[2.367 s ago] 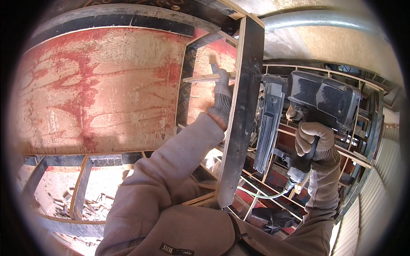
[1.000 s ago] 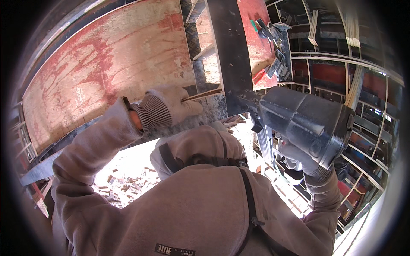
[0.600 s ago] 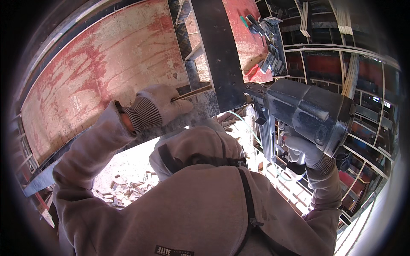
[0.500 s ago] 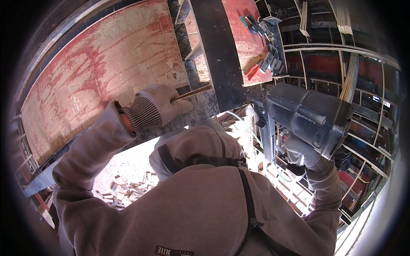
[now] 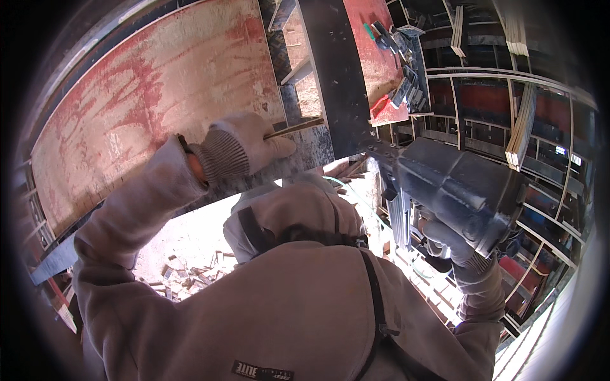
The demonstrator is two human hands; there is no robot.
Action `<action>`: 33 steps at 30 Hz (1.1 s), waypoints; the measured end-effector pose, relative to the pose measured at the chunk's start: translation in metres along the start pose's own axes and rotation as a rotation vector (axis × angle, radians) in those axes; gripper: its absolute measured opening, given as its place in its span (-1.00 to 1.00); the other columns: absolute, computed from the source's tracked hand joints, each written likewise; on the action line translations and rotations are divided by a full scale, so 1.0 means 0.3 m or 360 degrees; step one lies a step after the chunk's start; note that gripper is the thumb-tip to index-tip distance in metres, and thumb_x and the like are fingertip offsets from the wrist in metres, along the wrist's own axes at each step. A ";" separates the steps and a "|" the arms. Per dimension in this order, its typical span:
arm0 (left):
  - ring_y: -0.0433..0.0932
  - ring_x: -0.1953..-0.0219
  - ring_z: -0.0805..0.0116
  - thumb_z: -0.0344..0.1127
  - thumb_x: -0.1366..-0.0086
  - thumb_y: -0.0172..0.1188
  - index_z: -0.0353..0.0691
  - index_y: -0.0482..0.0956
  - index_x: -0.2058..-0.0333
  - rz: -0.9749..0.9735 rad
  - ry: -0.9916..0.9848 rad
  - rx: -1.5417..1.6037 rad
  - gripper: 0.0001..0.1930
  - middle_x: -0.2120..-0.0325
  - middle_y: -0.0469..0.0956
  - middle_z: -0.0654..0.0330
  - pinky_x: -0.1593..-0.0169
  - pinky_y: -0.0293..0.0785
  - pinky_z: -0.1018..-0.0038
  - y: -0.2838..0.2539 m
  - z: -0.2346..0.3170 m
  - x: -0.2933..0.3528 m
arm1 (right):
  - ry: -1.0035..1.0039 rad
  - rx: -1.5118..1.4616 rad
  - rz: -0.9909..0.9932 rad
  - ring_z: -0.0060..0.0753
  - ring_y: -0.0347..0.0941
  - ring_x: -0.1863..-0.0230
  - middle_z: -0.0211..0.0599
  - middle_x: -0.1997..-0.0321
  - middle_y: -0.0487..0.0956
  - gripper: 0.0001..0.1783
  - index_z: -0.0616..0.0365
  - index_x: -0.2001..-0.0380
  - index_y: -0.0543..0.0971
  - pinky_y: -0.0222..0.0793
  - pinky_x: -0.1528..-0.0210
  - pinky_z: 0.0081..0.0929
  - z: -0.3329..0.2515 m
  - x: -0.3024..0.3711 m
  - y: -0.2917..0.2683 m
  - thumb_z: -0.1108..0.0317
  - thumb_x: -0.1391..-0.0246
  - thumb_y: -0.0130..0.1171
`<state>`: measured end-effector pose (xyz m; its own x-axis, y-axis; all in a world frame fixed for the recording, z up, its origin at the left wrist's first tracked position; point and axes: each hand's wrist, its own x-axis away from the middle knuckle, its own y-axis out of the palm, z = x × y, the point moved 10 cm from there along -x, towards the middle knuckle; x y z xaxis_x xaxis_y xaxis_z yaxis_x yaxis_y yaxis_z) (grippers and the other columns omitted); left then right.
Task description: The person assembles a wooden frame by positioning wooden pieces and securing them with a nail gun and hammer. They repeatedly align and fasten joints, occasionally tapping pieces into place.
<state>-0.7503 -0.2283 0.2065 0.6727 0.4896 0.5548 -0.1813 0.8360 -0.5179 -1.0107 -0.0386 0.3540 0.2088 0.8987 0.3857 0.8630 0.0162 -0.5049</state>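
The left hand (image 5: 246, 145) is closed over the far edge of a dark, speckled board (image 5: 311, 147), its thumb side lying along that edge toward the right; the other fingertips are hidden. The right hand (image 5: 448, 240) is wrapped round the grip of a black nailer (image 5: 454, 181), on the near side of its body, but the trigger finger cannot be made out. As far as shows, the placing looks done – the board's right end meets the left side of a black beam (image 5: 340, 82), and the nailer's nose (image 5: 379, 151) is at the beam's near end, touching or just beside it. No fastener can be seen at that joint, so whether any fixing is done or left cannot be told. The nailer is right of the beam, its body's long axis slanting from far left to near right, nose pointing left; its magazine (image 5: 398, 219) runs down from the nose toward the near side. The board's long axis rises from near left to far right – the beam's runs far to near. A red-stained panel (image 5: 146, 108) spreads left, pliers (image 5: 380, 105) lie right of the beam, and scraps (image 5: 190, 278) litter the ground at near left.
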 end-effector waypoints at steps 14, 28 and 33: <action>0.67 0.25 -0.08 0.10 -0.54 -0.17 -0.21 0.68 0.16 0.0403 0.0501 -0.0358 -0.46 0.36 0.68 -0.06 0.08 0.58 0.10 -0.011 0.035 0.014 | 0.0465 -0.0418 -0.0272 -0.61 0.50 0.38 -0.39 0.23 0.62 -0.60 0.15 -0.02 0.61 0.48 0.39 -0.55 0.013 -0.025 0.102 0.53 -0.07 0.35; 0.67 0.27 -0.15 0.21 -0.55 -0.28 -0.34 0.70 0.38 0.0403 0.0113 -0.0014 -0.25 0.47 0.63 -0.21 0.11 0.57 0.06 -0.026 -0.045 -0.017 | 0.0561 -0.0242 -0.0432 -0.61 0.48 0.48 -0.29 0.32 0.63 -0.61 0.28 -0.11 0.53 0.38 0.49 -0.63 0.051 -0.012 0.184 0.39 -0.26 0.26; 0.63 0.23 -0.15 0.05 -0.57 -0.11 -0.28 0.66 0.25 0.0297 0.0045 -0.0153 -0.48 0.38 0.62 -0.19 0.14 0.54 0.08 0.006 -0.068 -0.042 | 0.0246 -0.0215 -0.0217 -0.50 0.59 0.23 -0.27 0.12 0.66 -0.61 0.20 -0.07 0.59 0.56 0.23 -0.52 -0.024 -0.008 0.154 0.47 -0.16 0.35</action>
<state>-0.7445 -0.2381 0.1854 0.6539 0.6255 0.4256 -0.2364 0.7033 -0.6705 -0.9680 -0.0431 0.3353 0.1453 0.8142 0.5621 0.9396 0.0644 -0.3362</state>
